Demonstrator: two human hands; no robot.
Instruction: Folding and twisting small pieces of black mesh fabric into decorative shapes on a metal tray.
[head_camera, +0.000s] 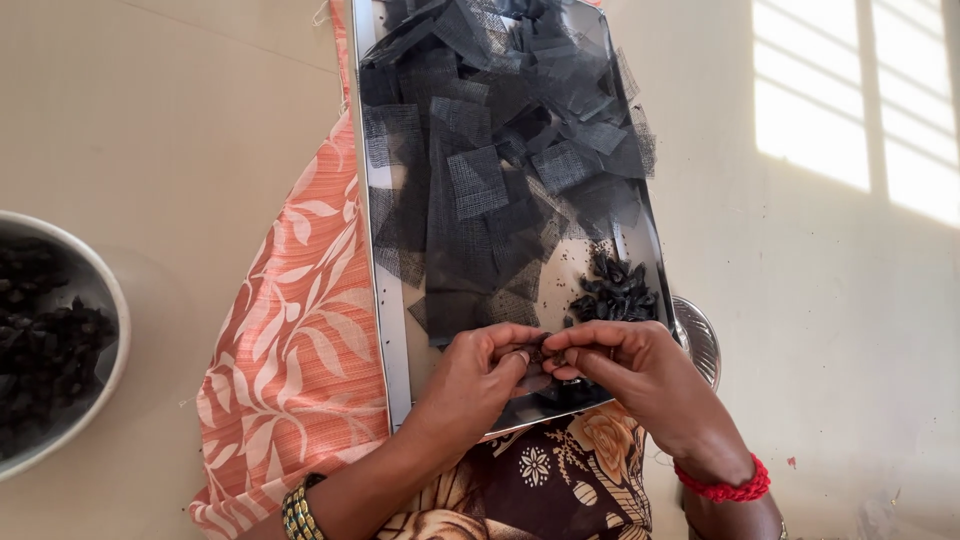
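Both hands' fingers (540, 352) pinch one dark piece (537, 356)

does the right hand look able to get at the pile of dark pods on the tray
Probably yes. The right hand is on the tray just below the pods, with nothing between them, though its fingers pinch a small dark piece together with the left hand.
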